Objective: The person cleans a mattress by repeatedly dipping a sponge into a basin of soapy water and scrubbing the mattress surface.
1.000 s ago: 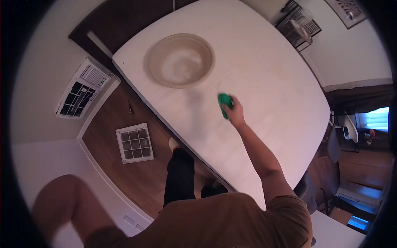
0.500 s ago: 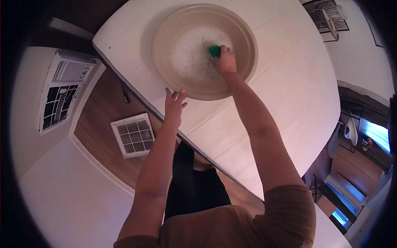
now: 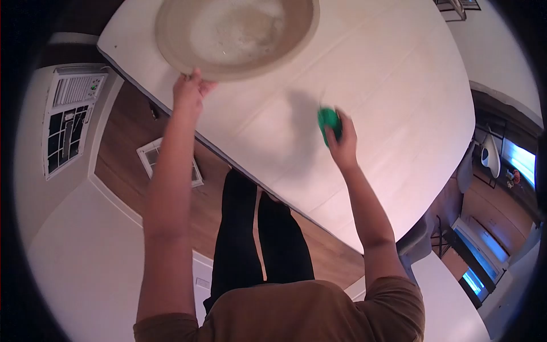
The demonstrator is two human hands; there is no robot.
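A round beige basin with cloudy, sudsy water in it is at the top of the view, its far side cut off. At the basin's near-left rim is my left hand, fingers bent against the edge and closed on it. My right hand is over the white tabletop, to the right of the basin and apart from it. Its fingers wrap a rounded green object with a thin strand at its top; motion blur hides its exact kind. A shadow falls on the table to its left.
The white table has a dark edge running diagonally beside my legs. A white gridded frame lies on the wood floor. An air conditioner is on the left wall. Grey chairs stand at the table's right.
My right hand has lifted the green object out of the basin and brought it right and nearer to me. My left hand has closed at the basin's rim. The view has shifted.
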